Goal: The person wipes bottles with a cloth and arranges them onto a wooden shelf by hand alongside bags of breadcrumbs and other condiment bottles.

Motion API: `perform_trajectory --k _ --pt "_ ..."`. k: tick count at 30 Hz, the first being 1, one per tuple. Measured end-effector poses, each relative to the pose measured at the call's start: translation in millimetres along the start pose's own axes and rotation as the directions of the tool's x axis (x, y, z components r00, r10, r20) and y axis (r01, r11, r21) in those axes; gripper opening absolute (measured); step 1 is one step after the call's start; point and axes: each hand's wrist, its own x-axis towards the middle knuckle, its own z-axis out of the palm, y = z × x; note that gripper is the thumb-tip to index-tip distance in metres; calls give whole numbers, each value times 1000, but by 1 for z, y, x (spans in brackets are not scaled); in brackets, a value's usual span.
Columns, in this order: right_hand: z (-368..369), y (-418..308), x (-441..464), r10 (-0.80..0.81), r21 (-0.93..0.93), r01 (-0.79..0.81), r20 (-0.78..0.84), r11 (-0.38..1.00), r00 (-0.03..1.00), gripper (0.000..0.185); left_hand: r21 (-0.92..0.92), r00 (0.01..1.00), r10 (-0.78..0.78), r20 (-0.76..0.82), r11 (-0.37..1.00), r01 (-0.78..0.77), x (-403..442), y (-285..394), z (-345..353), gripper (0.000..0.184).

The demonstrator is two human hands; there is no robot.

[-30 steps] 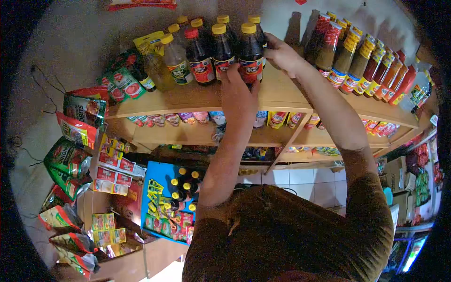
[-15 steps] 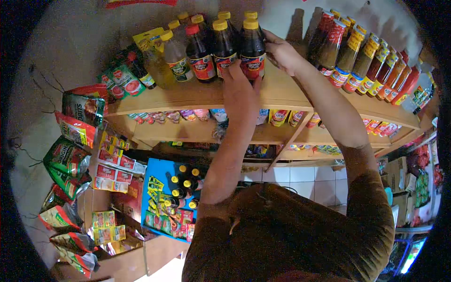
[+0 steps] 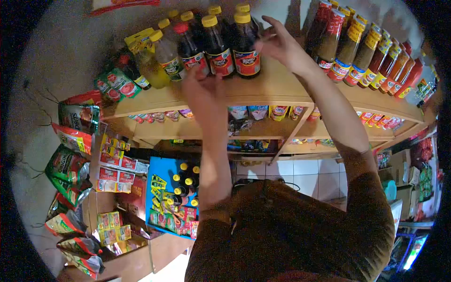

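Dark soy-sauce-like bottles with yellow caps stand upright in rows on the top shelf. My right hand (image 3: 280,44) is beside the rightmost front bottle (image 3: 246,61), its fingers apart and its thumb close to the bottle's side; whether they touch, I cannot tell. To the left stands another dark yellow-capped bottle (image 3: 220,61). My left hand (image 3: 204,91), slightly blurred, has its fingers apart in front of the red-capped bottle (image 3: 191,56) and hides part of its label. A paler bottle (image 3: 168,58) with a green label is further left.
Tall sauce bottles (image 3: 350,51) line the shelf's right part. Packets fill the lower shelf (image 3: 258,127). A blue tray or table (image 3: 159,164) holds several dark bottles and sachets. Hanging snack bags (image 3: 68,164) are at the left; cardboard boxes (image 3: 399,164) are at the right.
My left hand has left the front of the dark bottles and moved left towards the red-capped one. My right hand's fingers have spread beside the rightmost bottle. The view has shifted slightly.
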Motion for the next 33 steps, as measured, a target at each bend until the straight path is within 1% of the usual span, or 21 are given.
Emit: perform_trajectory --k 1,3,5,8,11,14,17,20,23,24,26,28,29,30,32,33 --pt "-3 -10 -4 21 -228 -5 69 974 997 85 90 999 42 -27 995 -40 2 1 -5 53" --pt "0 -5 -8 14 -456 37 108 889 994 101 87 999 49 -6 995 -49 3 2 -8 53" --pt "8 12 -10 -73 -483 93 60 871 996 113 53 999 45 17 998 -46 3 1 -5 55" --pt "14 12 -14 41 -557 -2 57 830 998 107 -9 998 -29 62 1000 30 1 -6 5 58" --pt "9 8 -10 71 -528 22 156 849 985 104 86 998 8 66 996 -14 3 0 7 61" --pt "13 17 -9 -9 -611 84 125 787 992 98 151 998 28 49 988 -35 5 -15 13 63" --pt "13 14 -9 1 -620 83 133 780 991 94 245 996 78 45 966 -87 5 -10 14 65" --pt "9 15 -9 -12 -513 99 171 853 985 86 189 999 30 36 981 -36 5 -10 18 66" --pt "-3 27 2 -18 -349 90 203 933 979 74 194 999 30 44 980 -38 8 -8 17 68" --pt "-10 37 1 -129 -83 143 148 986 980 62 188 998 35 43 981 -42 7 -9 18 68" --pt "-11 41 7 -46 -149 49 24 988 999 68 181 998 44 45 982 -51 6 -13 18 67" --pt "-6 39 8 -80 -207 73 -28 976 996 72 248 997 62 35 966 -69 8 -7 16 63" --pt "-4 43 9 -93 -236 83 -29 968 995 72 280 997 71 28 957 -77 8 -5 17 61" --pt "-3 52 10 -107 -266 96 -27 959 994 72 273 996 79 34 958 -85 7 -5 17 58" --pt "-4 55 12 -74 -209 76 17 975 997 72 268 996 86 27 959 -91 6 -7 18 53" --pt "-4 54 12 23 -148 -17 36 989 999 71 213 995 96 26 972 -100 8 -10 20 52"
